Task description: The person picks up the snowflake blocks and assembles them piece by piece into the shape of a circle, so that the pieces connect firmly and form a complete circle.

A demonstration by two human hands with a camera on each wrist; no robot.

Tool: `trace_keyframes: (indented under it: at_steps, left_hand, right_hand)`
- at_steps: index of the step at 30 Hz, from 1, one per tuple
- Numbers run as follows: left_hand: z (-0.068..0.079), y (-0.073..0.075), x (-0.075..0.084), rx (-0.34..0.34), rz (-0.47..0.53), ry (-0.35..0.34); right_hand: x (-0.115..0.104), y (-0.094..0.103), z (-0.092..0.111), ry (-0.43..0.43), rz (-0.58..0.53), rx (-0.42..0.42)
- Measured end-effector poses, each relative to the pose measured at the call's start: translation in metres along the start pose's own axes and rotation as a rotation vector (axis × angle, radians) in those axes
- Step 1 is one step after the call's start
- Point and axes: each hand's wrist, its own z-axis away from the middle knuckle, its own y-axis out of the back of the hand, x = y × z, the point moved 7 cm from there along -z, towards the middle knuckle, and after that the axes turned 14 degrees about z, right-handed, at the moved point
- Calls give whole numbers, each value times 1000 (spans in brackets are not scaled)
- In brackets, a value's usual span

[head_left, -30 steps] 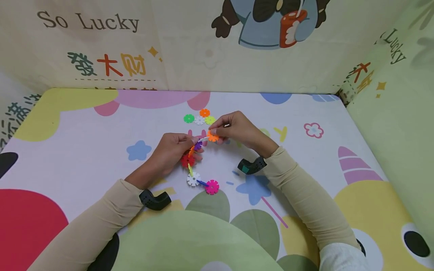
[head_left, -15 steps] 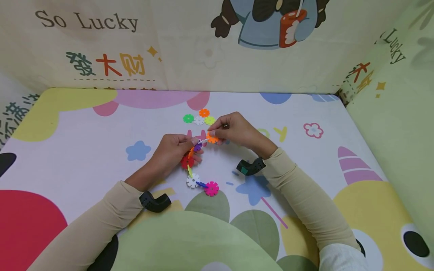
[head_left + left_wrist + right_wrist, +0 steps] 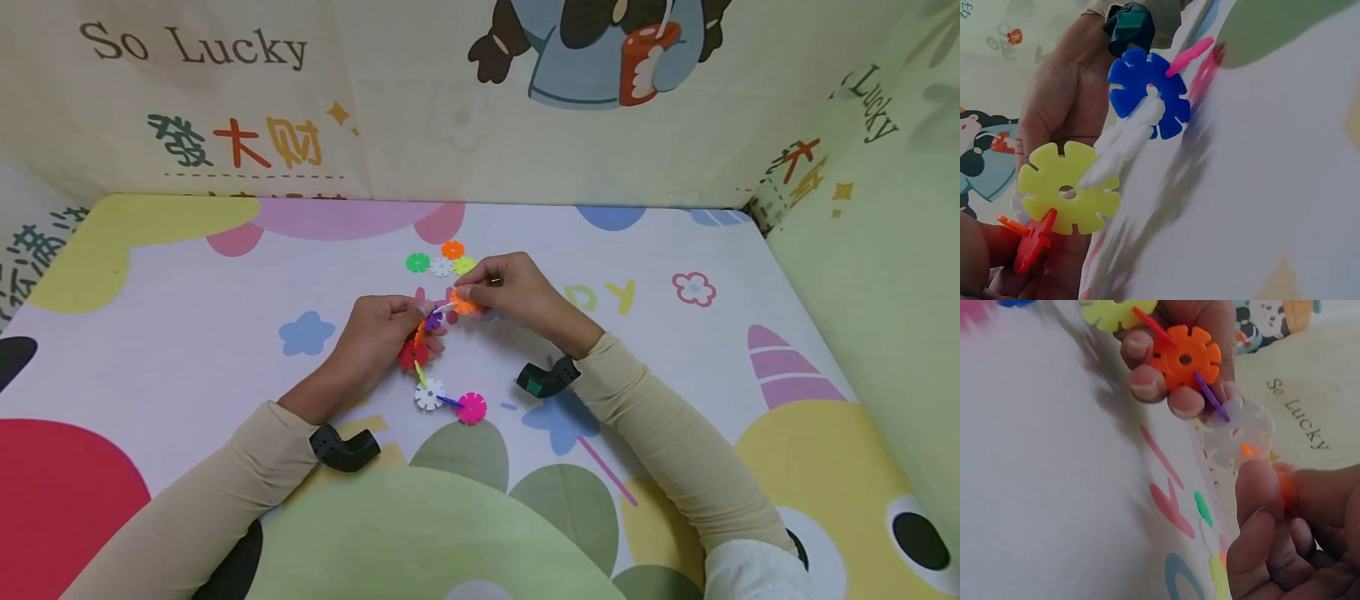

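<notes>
A chain of notched plastic snowflake discs hangs in a curve from my left hand (image 3: 375, 337). From its lower end it runs through a pink disc (image 3: 472, 408), blue disc (image 3: 1147, 94), white disc (image 3: 429, 395), yellow disc (image 3: 1071, 187) and red disc (image 3: 413, 356). Higher up, an orange disc (image 3: 1185, 357) lies against the left fingers, which grip near a purple disc (image 3: 1211, 397). A translucent white disc (image 3: 1238, 434) follows it. My right hand (image 3: 521, 287) pinches another orange disc (image 3: 462, 302), which meets the translucent disc's edge; fingers partly cover it in the right wrist view.
Behind the hands, a loose green disc (image 3: 417, 262), white disc (image 3: 441, 266), orange disc (image 3: 452, 249) and yellow disc (image 3: 465, 266) lie on the printed tabletop (image 3: 225, 350). A cloth wall (image 3: 405, 150) stands along the back, another at the right.
My right hand and wrist have shifted slightly left and down, bringing the orange disc nearer the left hand. The pink lower end of the chain has swung a little. The left hand stays nearly still.
</notes>
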Motion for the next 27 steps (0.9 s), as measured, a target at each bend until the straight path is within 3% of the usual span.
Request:
trace_keyframes:
  at_steps: [9, 18, 21, 27]
  left_hand:
    - [-4, -6, -2, -41, 29, 55]
    - [-6, -13, 2, -80, 88, 106]
    - [-5, -12, 3, -68, 76, 90]
    - [-4, -9, 8, -73, 119, -12]
  right_hand:
    - [2, 5, 1, -23, 23, -42]
    - [5, 8, 2, -32, -78, -75]
    - [5, 8, 2, -41, -105, -75]
    - [3, 7, 0, -44, -99, -72]
